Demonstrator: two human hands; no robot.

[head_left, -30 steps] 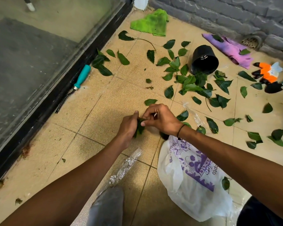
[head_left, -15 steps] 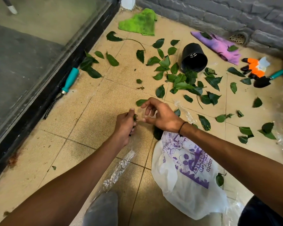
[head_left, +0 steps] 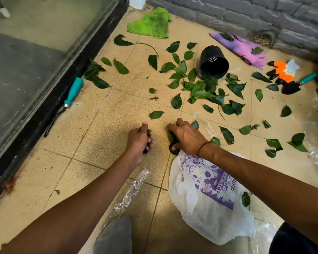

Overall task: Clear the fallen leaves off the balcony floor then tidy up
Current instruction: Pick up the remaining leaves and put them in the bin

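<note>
The left hand (head_left: 139, 142) grips a wad of leaves (head_left: 148, 133) while the right hand (head_left: 186, 137) curls around dark leaves (head_left: 173, 143) at the white bag (head_left: 209, 204) mouth, loose leaves (head_left: 200, 88) scattered toward one o'clock.

Left hand (head_left: 139, 138) low over the tiled floor (head_left: 103, 125), fingers curled round a small bunch of leaves (head_left: 149, 133), thumb extended toward 12 o'clock. Right hand (head_left: 186, 137) just beside it at 3 o'clock, gripping a dark clump of leaves (head_left: 173, 143) at the mouth of a white plastic bag (head_left: 209, 202) with purple print. Single leaf (head_left: 156, 114) on the floor at 12 o'clock of both hands. Black pot (head_left: 213, 62) tipped on its side at 1 o'clock, leaf pile (head_left: 200, 88) spilling from its mouth. Green cloth (head_left: 151, 24) at 12 o'clock; purple cloth (head_left: 240, 48) at 1 o'clock; black trowel (head_left: 294, 86) at 2 o'clock; teal-handled tool (head_left: 73, 92) against the door track at 10 o'clock.
</note>
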